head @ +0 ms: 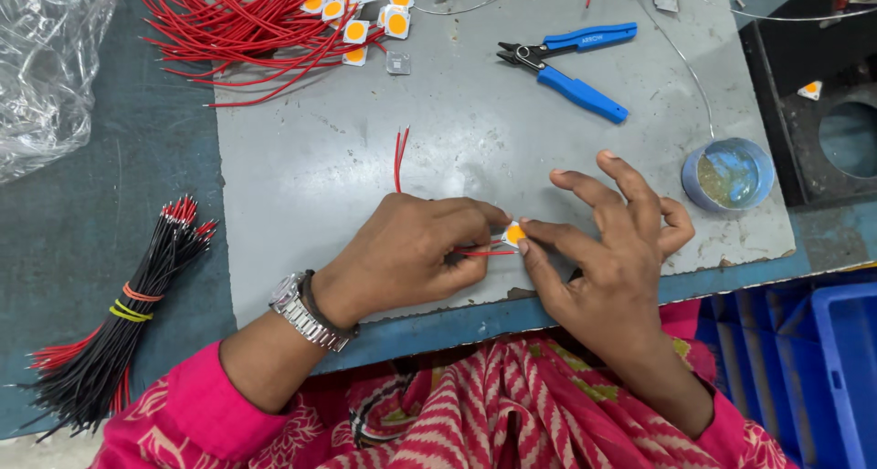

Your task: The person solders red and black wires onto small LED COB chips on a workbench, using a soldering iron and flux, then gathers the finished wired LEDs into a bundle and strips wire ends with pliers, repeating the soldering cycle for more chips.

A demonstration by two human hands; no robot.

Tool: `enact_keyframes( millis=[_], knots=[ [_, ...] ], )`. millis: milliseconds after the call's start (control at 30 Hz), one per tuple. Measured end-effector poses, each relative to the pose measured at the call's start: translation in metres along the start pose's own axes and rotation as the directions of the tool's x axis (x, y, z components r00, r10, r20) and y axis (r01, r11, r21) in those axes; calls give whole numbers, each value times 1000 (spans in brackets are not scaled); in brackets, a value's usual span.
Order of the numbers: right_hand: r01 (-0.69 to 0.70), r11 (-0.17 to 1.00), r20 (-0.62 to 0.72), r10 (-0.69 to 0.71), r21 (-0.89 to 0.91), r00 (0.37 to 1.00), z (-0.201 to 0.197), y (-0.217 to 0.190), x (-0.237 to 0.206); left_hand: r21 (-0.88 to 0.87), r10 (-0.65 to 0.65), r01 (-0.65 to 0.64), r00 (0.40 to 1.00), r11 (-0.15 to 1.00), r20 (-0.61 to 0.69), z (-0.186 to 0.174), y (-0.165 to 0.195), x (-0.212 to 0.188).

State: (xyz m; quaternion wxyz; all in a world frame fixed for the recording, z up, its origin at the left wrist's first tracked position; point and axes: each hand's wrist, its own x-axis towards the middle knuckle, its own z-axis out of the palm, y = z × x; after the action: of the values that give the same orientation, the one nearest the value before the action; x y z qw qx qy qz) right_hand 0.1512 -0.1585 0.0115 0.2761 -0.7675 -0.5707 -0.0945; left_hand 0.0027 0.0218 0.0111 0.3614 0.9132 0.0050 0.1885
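Note:
My left hand (416, 250) rests on the grey work plate (475, 131), pinching thin red wires (477, 249) that run to a small square chip with an orange centre (515, 235). My right hand (607, 245) pinches that chip between thumb and forefinger, its other fingers spread. Both hands meet at the chip near the plate's front edge. Two loose ends of a red wire (399, 157) stick up beyond my left hand.
A pile of red wires (237, 26) with several orange-centred chips (365, 17) lies at the back. Blue-handled cutters (571, 63) lie at back right, a small blue round tin (728, 173) at right. A banded bundle of black and red wires (128, 314) lies left; clear plastic (46, 58) far left.

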Motion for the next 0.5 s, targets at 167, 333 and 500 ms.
enact_keyframes(
  millis=[167,333,500],
  knots=[
    [5,1000,-7,-4,3,1000,-2,-3,4,70,-43,40,998,997,47,3,0,2],
    [3,1000,-23,-2,30,1000,-1,-2,3,97,4,-5,1000,995,18,4,-1,2],
    [-55,955,-86,84,292,993,-11,36,-18,65,34,-36,999,997,29,5,-4,1]
  ],
)
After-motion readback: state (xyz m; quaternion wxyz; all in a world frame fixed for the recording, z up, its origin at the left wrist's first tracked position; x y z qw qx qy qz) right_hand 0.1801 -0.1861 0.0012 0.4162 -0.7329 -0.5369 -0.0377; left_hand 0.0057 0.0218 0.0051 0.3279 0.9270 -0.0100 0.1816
